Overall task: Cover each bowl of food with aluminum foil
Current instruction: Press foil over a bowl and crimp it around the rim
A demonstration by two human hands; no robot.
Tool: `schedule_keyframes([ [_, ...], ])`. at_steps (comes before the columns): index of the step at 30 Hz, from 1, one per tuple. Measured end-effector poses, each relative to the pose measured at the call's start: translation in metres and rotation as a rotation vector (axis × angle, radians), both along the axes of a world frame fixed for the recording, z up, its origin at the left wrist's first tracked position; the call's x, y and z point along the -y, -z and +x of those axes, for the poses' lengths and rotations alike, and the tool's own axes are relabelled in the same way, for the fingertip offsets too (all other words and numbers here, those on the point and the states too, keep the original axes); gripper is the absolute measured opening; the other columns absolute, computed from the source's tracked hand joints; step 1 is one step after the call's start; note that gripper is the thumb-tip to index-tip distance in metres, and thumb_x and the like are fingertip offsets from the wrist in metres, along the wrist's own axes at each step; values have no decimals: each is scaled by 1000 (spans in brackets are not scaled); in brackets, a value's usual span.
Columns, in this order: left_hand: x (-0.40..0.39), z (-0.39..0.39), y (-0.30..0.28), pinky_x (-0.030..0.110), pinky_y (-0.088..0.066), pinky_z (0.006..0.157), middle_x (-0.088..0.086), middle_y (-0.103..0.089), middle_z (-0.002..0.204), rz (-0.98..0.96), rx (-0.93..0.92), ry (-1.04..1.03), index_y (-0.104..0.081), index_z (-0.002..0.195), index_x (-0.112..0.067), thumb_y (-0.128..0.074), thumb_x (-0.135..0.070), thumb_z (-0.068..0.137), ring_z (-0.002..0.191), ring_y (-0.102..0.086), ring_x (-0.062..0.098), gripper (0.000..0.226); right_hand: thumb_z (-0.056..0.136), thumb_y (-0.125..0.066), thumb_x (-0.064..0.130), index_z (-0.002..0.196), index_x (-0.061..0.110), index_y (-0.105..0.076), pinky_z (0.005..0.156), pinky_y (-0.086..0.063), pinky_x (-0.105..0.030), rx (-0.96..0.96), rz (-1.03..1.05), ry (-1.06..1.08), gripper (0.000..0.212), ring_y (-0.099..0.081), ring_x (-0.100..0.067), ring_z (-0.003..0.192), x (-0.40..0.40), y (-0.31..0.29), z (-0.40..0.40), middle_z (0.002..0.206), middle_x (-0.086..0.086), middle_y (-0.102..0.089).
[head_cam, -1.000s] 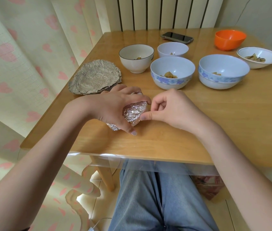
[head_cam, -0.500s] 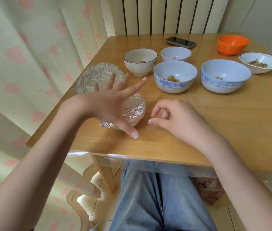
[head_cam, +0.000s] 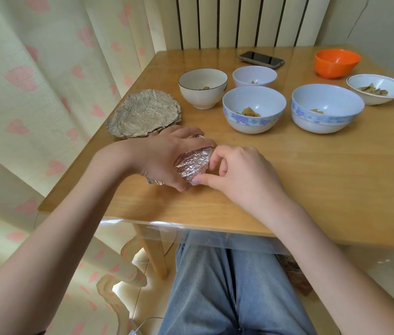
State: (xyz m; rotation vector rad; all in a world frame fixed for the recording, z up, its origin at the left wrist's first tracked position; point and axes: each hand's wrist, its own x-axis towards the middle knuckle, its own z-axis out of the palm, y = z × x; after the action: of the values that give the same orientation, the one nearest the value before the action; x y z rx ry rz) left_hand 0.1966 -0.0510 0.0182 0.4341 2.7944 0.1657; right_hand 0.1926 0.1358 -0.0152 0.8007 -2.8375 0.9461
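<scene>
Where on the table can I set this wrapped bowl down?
Bare table lies right of the right hand, below the two blue bowls. The far side is crowded: bowls, phone, foil stack at left.

Both forearms are seen bare, with no sleeves, watch or rings visible on the left hand (head_cam: 164, 160) or right hand (head_cam: 241, 172). Light blue jeans (head_cam: 234, 286) are worn.
</scene>
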Motion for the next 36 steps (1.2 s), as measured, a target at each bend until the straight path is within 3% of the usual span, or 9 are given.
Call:
schedule_keyframes([
  [8,9,-5,-3,52,-5,121,-26,9,158,-22,129,42,10,127,-78,-52,-89,46,147,14,4,102,60,-82,52,64,23,-58,65,-51,-36,87,-76,-21,39,-55,-11,65,2,-3,-11,58,11,-55],
  [13,10,-7,-7,37,-2,119,-26,3,158,36,153,76,-4,126,-77,-54,-81,50,145,7,-1,91,55,-86,48,61,19,-59,61,-48,-34,135,-93,-41,40,-53,-9,60,5,-6,-14,56,11,-56],
  [16,10,-6,-5,42,-11,121,-24,-8,156,68,102,85,-18,124,-79,-57,-75,53,145,-1,3,81,50,-89,49,55,16,-60,54,-39,-29,184,-52,-66,44,-47,-6,53,8,-12,-21,50,11,-52],
  [19,10,-4,-3,45,-16,120,-23,-15,153,102,78,78,-31,123,-75,-58,-69,55,144,-6,4,73,47,-89,51,51,18,-60,53,-39,-28,179,42,-86,44,-49,-8,55,12,-18,-25,50,10,-54],
  [22,6,-1,-6,39,-15,119,-22,-17,153,122,96,41,-23,117,-79,-57,-68,53,143,-7,3,73,48,-87,53,51,19,-61,52,-36,-27,166,14,-75,43,-47,-6,52,11,-15,-25,46,11,-53],
  [26,3,-2,-2,40,-17,118,-18,-16,154,65,49,20,-26,141,-60,-62,-62,57,144,-6,8,91,58,-85,46,60,20,-66,56,-44,-35,201,-116,-141,32,-46,-4,48,-2,-4,-25,46,12,-54],
  [28,3,-2,-1,40,-19,118,-17,-19,153,79,31,10,-29,141,-58,-63,-63,56,144,-9,10,91,61,-85,44,62,21,-67,57,-46,-36,188,-125,-138,29,-46,-4,49,-3,-5,-28,48,11,-54],
  [32,-2,-1,-3,37,-25,112,-14,-27,147,100,13,-55,-35,138,-52,-66,-56,59,138,-18,13,85,61,-84,45,61,22,-63,52,-35,-28,86,-53,-82,31,-45,-5,49,0,-10,-36,46,13,-50],
  [36,-26,-1,-5,45,-34,103,-3,-30,146,-5,-76,-272,-32,144,-41,-75,-61,67,133,-25,30,90,75,-78,33,80,26,-61,63,-48,-34,64,53,-135,19,-51,-6,60,-11,-9,-38,63,9,-55],
])
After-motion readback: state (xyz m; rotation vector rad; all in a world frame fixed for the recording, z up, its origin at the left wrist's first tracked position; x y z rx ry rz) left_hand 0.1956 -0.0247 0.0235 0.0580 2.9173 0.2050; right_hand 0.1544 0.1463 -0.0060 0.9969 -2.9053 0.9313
